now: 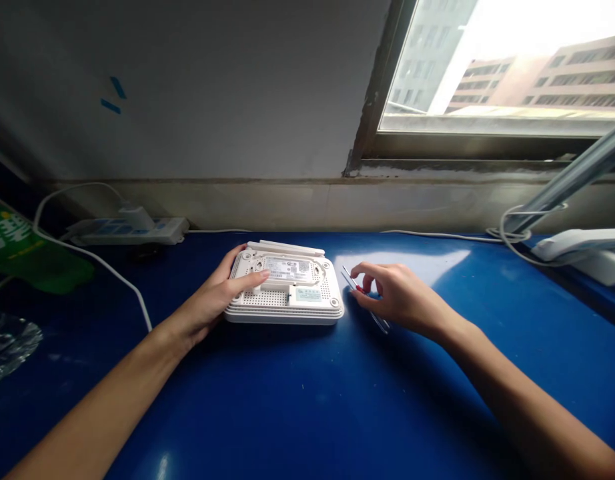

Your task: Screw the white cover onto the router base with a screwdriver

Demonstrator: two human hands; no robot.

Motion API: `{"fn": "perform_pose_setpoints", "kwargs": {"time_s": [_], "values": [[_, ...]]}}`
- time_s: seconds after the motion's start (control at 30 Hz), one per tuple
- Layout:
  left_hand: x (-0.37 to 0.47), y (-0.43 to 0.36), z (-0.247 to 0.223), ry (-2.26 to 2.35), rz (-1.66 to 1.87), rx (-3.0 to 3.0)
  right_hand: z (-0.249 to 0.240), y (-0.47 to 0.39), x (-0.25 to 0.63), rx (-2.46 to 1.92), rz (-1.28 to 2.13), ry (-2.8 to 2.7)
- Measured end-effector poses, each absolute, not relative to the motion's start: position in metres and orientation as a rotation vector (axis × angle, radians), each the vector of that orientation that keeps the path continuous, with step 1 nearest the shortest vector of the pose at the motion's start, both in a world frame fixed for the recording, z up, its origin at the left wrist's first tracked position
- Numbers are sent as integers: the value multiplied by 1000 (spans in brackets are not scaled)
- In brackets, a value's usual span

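Note:
A white router lies label side up on the blue tabletop, its vented base and stickers showing. A folded white antenna runs along its far edge. Gripping the router's left end is my left hand, with the thumb across the label and the other fingers mostly hidden at the side. Just right of the router, my right hand has its thumb and fingers curled around a slim metal tool with a red part. My fingers hide the tool's middle, so its exact kind is unclear.
A white power strip with a plugged-in charger and cable stands at the back left. Beside it are a green packet and clear plastic. A metal lamp arm wrapped in cable rises at the right, below a window.

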State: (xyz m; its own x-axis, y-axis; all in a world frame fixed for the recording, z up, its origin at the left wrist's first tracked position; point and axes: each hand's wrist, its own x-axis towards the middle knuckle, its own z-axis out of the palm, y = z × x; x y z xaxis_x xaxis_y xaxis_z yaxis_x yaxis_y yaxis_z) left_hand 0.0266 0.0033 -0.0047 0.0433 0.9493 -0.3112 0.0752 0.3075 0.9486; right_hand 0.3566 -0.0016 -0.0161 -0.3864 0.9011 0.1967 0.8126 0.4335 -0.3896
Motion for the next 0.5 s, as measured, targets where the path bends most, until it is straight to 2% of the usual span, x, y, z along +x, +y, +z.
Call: {"fn": "perform_pose_setpoints", "kwargs": {"time_s": [0.2, 0.5], "values": [[19, 10, -15, 1513, 847, 1499, -18, -1, 355, -1421, 513, -2188], [23, 5, -15, 1782, 622, 1902, -4, -1, 354, -1175, 1139, -1625]]}}
